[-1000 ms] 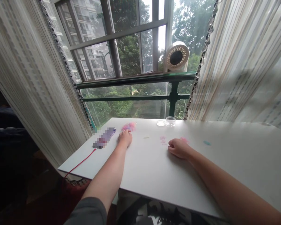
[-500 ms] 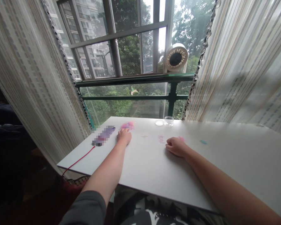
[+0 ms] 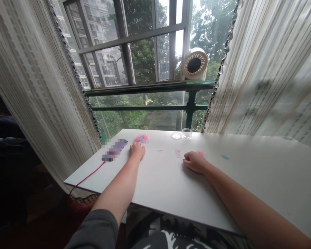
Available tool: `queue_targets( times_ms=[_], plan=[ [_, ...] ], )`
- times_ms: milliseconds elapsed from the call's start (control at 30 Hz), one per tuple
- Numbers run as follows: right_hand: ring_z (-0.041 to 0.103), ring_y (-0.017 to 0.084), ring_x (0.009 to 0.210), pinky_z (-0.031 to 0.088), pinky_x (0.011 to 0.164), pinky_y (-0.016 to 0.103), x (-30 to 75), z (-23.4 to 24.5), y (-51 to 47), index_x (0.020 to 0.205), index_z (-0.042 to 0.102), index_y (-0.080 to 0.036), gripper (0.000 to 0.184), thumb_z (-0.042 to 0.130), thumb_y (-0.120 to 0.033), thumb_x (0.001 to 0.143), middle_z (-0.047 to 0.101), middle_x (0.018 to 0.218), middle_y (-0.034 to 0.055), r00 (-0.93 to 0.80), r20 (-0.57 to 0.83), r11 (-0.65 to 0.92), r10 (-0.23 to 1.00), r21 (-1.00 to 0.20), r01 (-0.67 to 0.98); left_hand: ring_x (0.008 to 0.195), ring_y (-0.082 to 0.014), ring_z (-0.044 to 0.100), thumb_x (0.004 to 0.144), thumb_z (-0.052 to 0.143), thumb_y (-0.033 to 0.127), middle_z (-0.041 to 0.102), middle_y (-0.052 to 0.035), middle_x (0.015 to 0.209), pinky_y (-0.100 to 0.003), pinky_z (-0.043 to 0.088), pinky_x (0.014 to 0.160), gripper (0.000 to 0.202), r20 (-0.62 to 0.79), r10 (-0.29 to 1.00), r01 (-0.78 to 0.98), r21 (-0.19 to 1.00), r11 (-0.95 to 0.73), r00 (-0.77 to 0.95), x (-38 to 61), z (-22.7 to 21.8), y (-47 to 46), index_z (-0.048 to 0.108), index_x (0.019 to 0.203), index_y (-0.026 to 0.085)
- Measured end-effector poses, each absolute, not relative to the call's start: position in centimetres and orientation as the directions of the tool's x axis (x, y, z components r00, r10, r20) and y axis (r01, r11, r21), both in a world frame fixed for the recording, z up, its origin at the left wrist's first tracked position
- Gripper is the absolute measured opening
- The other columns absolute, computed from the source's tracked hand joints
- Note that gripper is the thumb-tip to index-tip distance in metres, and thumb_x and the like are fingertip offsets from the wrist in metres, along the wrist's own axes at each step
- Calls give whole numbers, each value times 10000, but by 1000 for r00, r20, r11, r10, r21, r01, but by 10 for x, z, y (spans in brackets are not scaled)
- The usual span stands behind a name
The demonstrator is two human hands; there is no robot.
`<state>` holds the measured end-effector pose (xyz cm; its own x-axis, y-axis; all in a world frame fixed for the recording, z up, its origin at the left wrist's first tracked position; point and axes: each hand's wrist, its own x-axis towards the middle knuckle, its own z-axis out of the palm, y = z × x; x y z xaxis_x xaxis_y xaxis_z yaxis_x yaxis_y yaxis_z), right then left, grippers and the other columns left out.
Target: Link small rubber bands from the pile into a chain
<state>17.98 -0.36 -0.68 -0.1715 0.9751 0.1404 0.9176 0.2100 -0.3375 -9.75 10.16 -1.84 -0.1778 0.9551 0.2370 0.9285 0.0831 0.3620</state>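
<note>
Almost nothing has moved since half a second ago: both hands lie where they lay, and only the right hand [image 3: 195,161] has slid a touch toward 9 o'clock on the white table [image 3: 261,180].

Only the head view shows this moment. At 12 o'clock on the far edge of the table stand a small clear cup [image 3: 187,134] and, just beside it at its 9 o'clock, a flat clear lid [image 3: 176,136]. Behind them a round white fan [image 3: 195,64] sits on the green window rail [image 3: 150,87]. A phone [image 3: 115,149], blurred out, lies toward 10 o'clock with a red cable [image 3: 86,178] running off the near left edge. Striped curtains [image 3: 269,69] hang at both sides. A small blue-green fleck [image 3: 225,157] lies at 3 o'clock of the right hand, and nothing stands between the hands and the things near them.

The left hand [image 3: 137,151] rests on the table with fingers curled loosely, holding nothing; a pink fluffy clump [image 3: 141,139] lies just beyond its fingertips at 12 o'clock, whether touching I cannot tell. The right hand is closed in a loose fist; a pink scrap [image 3: 201,153] shows just past its knuckles at 1 o'clock, and faint pink bits [image 3: 178,152] lie near it at 10 o'clock.
</note>
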Motion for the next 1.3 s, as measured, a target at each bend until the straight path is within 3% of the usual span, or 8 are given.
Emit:
queue_targets(
  times_ms=[200, 400, 633, 767, 900, 1033, 1200, 1300],
  plan=[
    [319, 92, 482, 177, 487, 234, 180, -6, -4, 489, 420, -161, 189, 458, -225, 663, 394, 466, -19, -171, 130, 206, 977, -334, 920, 1048, -305, 442, 732, 455, 385, 517, -79, 1144, -394, 385, 856, 356, 255, 950, 926, 371, 75, -179, -97, -22, 102, 587, 1040, 265],
    [307, 89, 477, 172, 488, 236, 180, -6, -2, 492, 422, -160, 194, 456, -231, 669, 394, 465, -23, -184, 135, 218, 974, -317, 923, 976, -308, 479, 714, 473, 422, 567, -81, 1042, -409, 430, 745, 271, 285, 935, 927, 363, 99, -211, -92, -17, 113, 619, 872, 257],
    [314, 88, 490, 179, 489, 228, 179, -4, -4, 496, 427, -156, 193, 467, -231, 668, 405, 476, -17, -173, 119, 203, 978, -330, 922, 980, -282, 497, 753, 447, 327, 574, -70, 1065, -379, 429, 724, 198, 253, 942, 930, 346, 124, -220, -88, -11, 120, 597, 858, 251],
    [315, 88, 485, 184, 479, 227, 179, -3, -5, 493, 405, -160, 196, 464, -234, 665, 392, 472, -19, -186, 122, 216, 975, -329, 919, 962, -262, 516, 781, 415, 301, 599, -84, 1006, -358, 420, 758, 200, 265, 945, 914, 399, 75, -193, -92, -10, 112, 585, 837, 212],
    [338, 85, 490, 195, 480, 221, 180, -1, -6, 509, 417, -161, 187, 479, -250, 662, 412, 488, -24, -206, 65, 215, 976, -358, 909, 817, -196, 570, 799, 381, 296, 633, -69, 878, -304, 434, 727, 217, 295, 954, 832, 541, -124, -50, -92, -10, 103, 562, 821, 179],
    [382, 85, 518, 241, 497, 209, 187, -1, -13, 563, 459, -162, 162, 495, -281, 667, 464, 536, -30, -249, 41, 238, 968, -478, 846, 635, -128, 563, 812, 358, 346, 633, -29, 768, -251, 443, 635, 247, 323, 924, 656, 656, -374, 204, -75, -5, 89, 533, 829, 172],
    [425, 91, 567, 320, 537, 211, 198, -6, -25, 682, 500, -159, 122, 507, -280, 675, 495, 616, -22, -237, 157, 280, 959, -664, 694, 599, -117, 550, 809, 363, 386, 621, -27, 717, -244, 435, 608, 270, 339, 835, 501, 680, -536, 432, -30, 11, 64, 517, 827, 166],
    [435, 92, 570, 350, 548, 218, 202, -9, -27, 833, 506, -154, 199, 530, -268, 671, 494, 635, -25, -212, 227, 309, 951, -750, 585, 586, -114, 550, 803, 381, 381, 625, -25, 707, -246, 432, 602, 263, 324, 757, 423, 674, -606, 567, 3, 18, 47, 527, 822, 164]
  ],
)
